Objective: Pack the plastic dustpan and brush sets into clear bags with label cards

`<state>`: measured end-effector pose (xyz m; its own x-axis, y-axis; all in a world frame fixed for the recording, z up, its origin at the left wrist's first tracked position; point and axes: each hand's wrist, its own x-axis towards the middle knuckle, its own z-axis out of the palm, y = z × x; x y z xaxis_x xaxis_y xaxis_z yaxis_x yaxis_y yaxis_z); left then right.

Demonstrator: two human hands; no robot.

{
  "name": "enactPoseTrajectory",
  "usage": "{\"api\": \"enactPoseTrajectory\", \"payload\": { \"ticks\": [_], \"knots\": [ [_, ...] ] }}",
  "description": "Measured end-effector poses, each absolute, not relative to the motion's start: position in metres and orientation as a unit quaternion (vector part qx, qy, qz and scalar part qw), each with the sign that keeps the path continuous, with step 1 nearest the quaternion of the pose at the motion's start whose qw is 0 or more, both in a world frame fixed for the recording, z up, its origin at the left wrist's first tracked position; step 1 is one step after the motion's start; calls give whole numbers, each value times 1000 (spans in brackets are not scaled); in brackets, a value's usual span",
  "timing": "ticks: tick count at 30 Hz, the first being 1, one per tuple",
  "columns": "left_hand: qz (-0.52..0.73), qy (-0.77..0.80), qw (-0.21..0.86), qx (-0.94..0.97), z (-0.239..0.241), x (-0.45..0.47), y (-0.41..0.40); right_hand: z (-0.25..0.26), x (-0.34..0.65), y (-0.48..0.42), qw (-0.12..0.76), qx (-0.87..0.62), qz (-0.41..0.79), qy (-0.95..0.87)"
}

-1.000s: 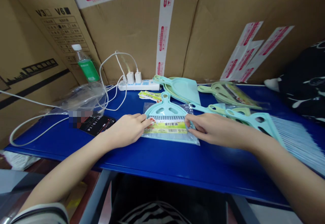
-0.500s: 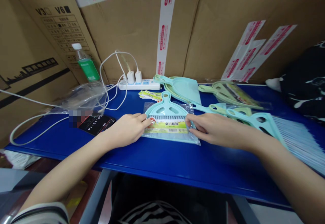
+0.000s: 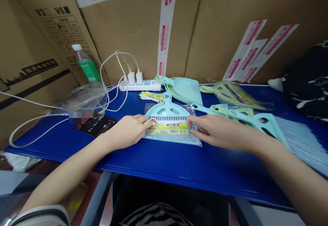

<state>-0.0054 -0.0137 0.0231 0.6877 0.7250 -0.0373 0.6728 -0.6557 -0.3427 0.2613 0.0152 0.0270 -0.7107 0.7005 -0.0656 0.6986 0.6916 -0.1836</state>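
Note:
In front of me on the blue table lies a light-blue dustpan and brush set (image 3: 167, 109) in a clear plastic bag, its handle end pointing away. A yellow-green printed card (image 3: 171, 126) lies across the bristles inside the bag. My left hand (image 3: 132, 129) is closed at the left edge of the packaged set, fingertips on the bag by the card. On the opposite side, my right hand (image 3: 208, 129) pinches the bag's right edge between thumb and fingers.
Light-blue and green dustpans (image 3: 188, 88) lie behind the set. Blue brushes (image 3: 299, 140) and a bagged green set (image 3: 235, 94) are at right. At left are a phone (image 3: 98, 126), white cables, clear plastic bags (image 3: 82, 96), a bottle (image 3: 88, 68) and a power strip (image 3: 151, 85). Cardboard walls the back.
Both hands stay in the same place on the bagged set. The phone's timer has advanced one second, and the view has shifted very slightly.

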Motion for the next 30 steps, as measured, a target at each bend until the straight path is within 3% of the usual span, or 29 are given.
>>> {"api": "enactPoseTrajectory", "payload": {
  "ticks": [30],
  "knots": [
    [94, -386, 144, -906, 25, -5, -14, 28, 262, 14, -16, -389, 97, -916]
  ]
}}
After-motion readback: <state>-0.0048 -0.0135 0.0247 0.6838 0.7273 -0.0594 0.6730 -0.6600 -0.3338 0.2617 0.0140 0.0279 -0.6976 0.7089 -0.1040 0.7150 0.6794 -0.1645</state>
